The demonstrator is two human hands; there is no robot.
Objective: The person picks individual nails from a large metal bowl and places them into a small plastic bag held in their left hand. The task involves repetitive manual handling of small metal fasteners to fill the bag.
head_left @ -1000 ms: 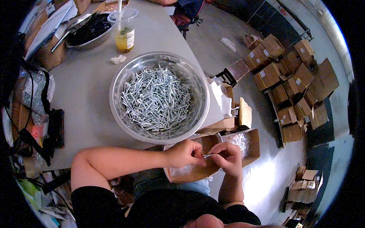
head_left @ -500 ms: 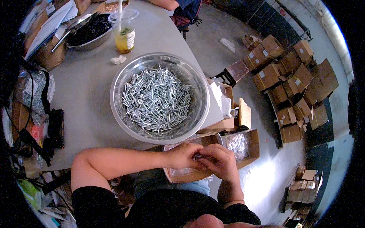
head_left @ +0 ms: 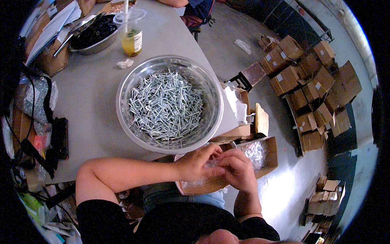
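Observation:
My left hand (head_left: 197, 163) and my right hand (head_left: 239, 170) meet just below the table's near edge, fingers closed together on a small clear plastic bag (head_left: 211, 164). They hover over an open cardboard box (head_left: 266, 162) that holds clear bags of screws (head_left: 254, 151). Right above my hands sits a large shiny metal bowl (head_left: 211, 85) heaped with silver screws (head_left: 164, 107). Whatever lies inside the small bag is hidden by my fingers.
A grey table (head_left: 89, 101) carries a drink cup with a straw (head_left: 131, 34), a second metal bowl of dark parts (head_left: 93, 34), a crumpled scrap (head_left: 124, 63) and papers. A black strap and bags hang at the left. Several cardboard boxes (head_left: 308, 85) cover the floor on the right.
My right hand, earlier holding a single screw out toward the left hand, has closed in against it. Both hands now press together on the bag.

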